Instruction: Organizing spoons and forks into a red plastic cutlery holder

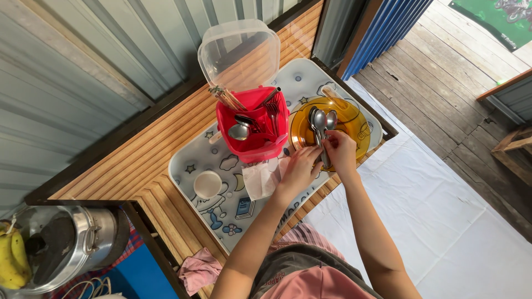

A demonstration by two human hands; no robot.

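Note:
My right hand [339,152] and my left hand [302,166] meet over an amber glass plate [354,119] and grip the handles of a bunch of metal spoons [321,120], whose bowls point away from me. The plate sits at the right end of a pale printed mat [221,199] on a wooden counter [138,166]. Left of the plate stands a red cutlery holder [260,141] with forks, spoons and chopsticks, its clear lid [239,52] tipped open behind it.
A small white cup [208,184] and a folded white tissue [260,180] lie on the mat. A pink cloth [198,270] sits at the counter's near edge. A metal pot [66,243] and bananas [12,260] are lower left. White sheet covers the floor at right.

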